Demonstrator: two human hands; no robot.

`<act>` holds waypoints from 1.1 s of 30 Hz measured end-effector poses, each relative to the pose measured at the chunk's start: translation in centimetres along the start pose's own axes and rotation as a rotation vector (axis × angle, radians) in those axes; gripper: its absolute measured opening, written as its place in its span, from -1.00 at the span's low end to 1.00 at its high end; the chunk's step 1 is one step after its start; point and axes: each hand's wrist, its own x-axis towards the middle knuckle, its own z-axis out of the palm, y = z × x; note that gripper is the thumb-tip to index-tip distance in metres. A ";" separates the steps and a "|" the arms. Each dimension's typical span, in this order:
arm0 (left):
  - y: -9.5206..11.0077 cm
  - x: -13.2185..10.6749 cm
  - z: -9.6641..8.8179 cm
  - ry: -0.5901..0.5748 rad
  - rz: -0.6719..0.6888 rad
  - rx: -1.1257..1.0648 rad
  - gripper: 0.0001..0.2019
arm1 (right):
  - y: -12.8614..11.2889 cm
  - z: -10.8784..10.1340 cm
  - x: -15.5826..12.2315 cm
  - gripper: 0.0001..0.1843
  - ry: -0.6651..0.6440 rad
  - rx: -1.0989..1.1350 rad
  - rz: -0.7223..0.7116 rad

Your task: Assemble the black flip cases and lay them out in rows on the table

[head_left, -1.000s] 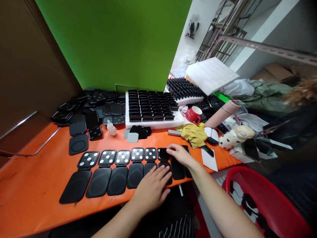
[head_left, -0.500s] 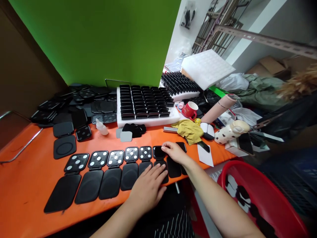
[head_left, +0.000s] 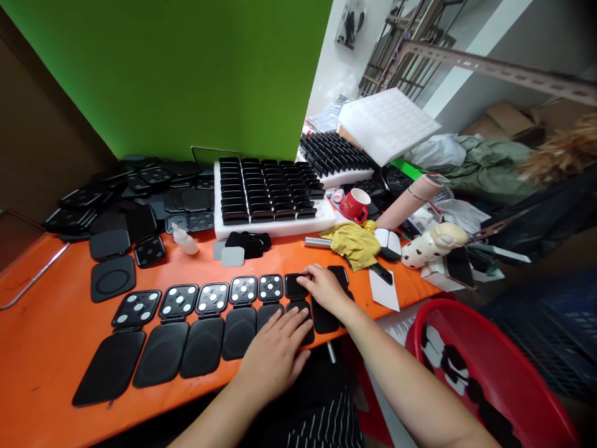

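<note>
A row of hinged black panels lies unfolded along the front of the orange table. Several upper panels (head_left: pixel 181 300) carry white dots. My right hand (head_left: pixel 321 287) has its fingers drawn together at the right edge of a dark square pad (head_left: pixel 293 287), which sits over an upper panel with no dots showing. My left hand (head_left: pixel 277 348) lies flat, fingers outstretched, across the lower panels just below, partly covering them. To its left are bare black lower panels (head_left: pixel 202 348). Another unfolded panel (head_left: pixel 325 316) is partly under my right wrist.
A white foam tray (head_left: pixel 275 229) holds rows of black pieces. Black pads (head_left: pixel 249 244), grey squares (head_left: pixel 232 256) and a dropper bottle (head_left: pixel 185 239) stand behind the row. On the right are a yellow cloth (head_left: pixel 357 244), a red mug (head_left: pixel 355 204) and a red tub (head_left: pixel 413 339).
The dark pad, tilted and shiny before, now looks flatter over the upper panel, with my right fingers still at its edge. My left hand has barely moved. The view has shifted slightly.
</note>
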 end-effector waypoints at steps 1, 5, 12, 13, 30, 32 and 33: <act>0.0 0.0 0.0 0.001 0.002 0.000 -0.53 | 0.0 0.1 -0.1 -0.88 0.010 -0.013 -0.002; -0.1 0.0 0.1 0.001 0.004 0.000 -0.53 | 0.1 0.2 -0.2 -0.87 0.012 -0.045 -0.009; 0.0 0.0 0.1 0.012 -0.003 0.003 -0.54 | 0.3 0.3 -0.3 -0.85 0.024 -0.119 -0.049; 0.0 0.0 0.1 0.010 -0.003 0.003 -0.54 | 0.3 0.3 -0.3 -0.85 0.031 -0.137 -0.053; 0.0 0.1 0.1 0.028 0.011 -0.008 -0.54 | -0.4 -0.4 -1.9 -0.75 0.068 -0.326 -0.148; -0.1 0.1 0.2 0.032 0.012 -0.012 -0.54 | -0.4 -0.4 -2.1 -0.72 0.064 -0.344 -0.157; -0.1 0.0 0.2 0.033 0.014 -0.015 -0.54 | -0.4 -0.3 -2.2 -0.70 0.062 -0.354 -0.161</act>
